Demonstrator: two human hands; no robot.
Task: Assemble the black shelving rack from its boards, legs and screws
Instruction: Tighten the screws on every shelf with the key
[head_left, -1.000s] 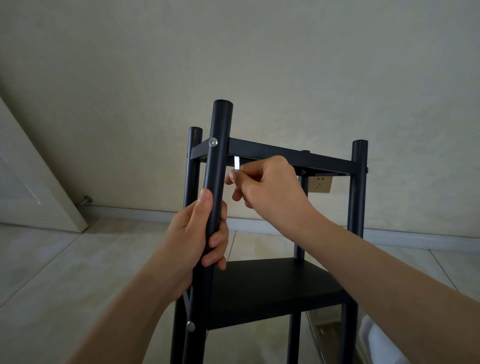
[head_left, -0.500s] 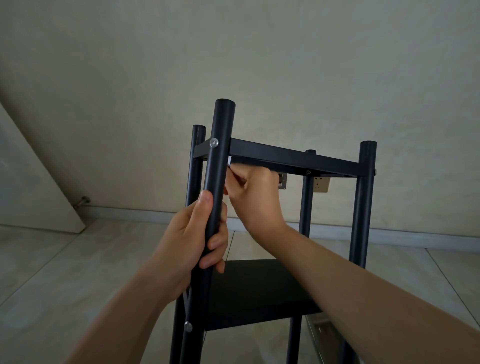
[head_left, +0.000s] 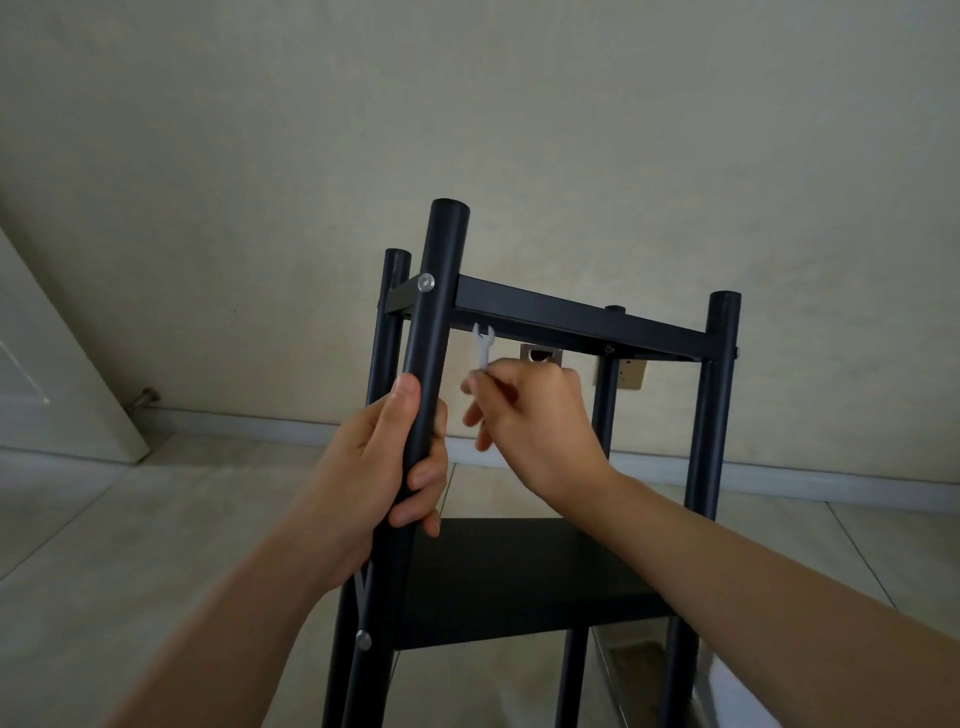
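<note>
My left grip (head_left: 382, 470) wraps the rack's near leg (head_left: 434, 332); my right grip (head_left: 530, 415) pinches a small wrench (head_left: 483, 346), its jaw pointing to twelve o'clock under the top board (head_left: 576, 319). The rack (head_left: 519, 577) stands on the floor (head_left: 130, 530).

L hand (head_left: 374, 467) grips front leg (head_left: 434, 322) — R hand (head_left: 535, 421) pinches wrench (head_left: 483, 347).

The black rack (head_left: 519, 571) stands upright on the floor. Its near left leg (head_left: 431, 332) is a round black pole with a silver screw (head_left: 426, 282) near the top. A top board (head_left: 576, 317) joins the legs, and a lower board (head_left: 519, 577) sits below.
</note>
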